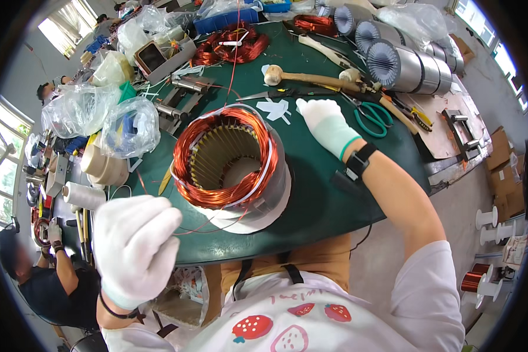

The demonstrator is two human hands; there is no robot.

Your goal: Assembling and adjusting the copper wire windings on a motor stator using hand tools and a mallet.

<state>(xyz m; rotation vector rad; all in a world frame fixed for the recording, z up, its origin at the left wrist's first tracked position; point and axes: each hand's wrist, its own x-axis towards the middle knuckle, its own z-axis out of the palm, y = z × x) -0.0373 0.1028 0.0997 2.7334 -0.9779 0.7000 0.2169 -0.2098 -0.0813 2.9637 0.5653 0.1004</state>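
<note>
In front of me a motor stator stands upright on a white round base. A thick ring of copper windings rims its top, with yellow-edged slots inside. White sleeving runs over the coils. My left hand, in a white glove, is raised left of the stator, its fingers curled closed; what they hold, if anything, is hidden. Thin red lead wires run close to it. My right hand, gloved too, is closed over the green table, beside white paper scraps; I cannot make out anything in it.
Beyond my right hand lie a wooden mallet, green-handled scissors and pliers. Metal stator cores sit at the far right, coiled copper wire at the back. Thread spools stand left. Another person works at far left.
</note>
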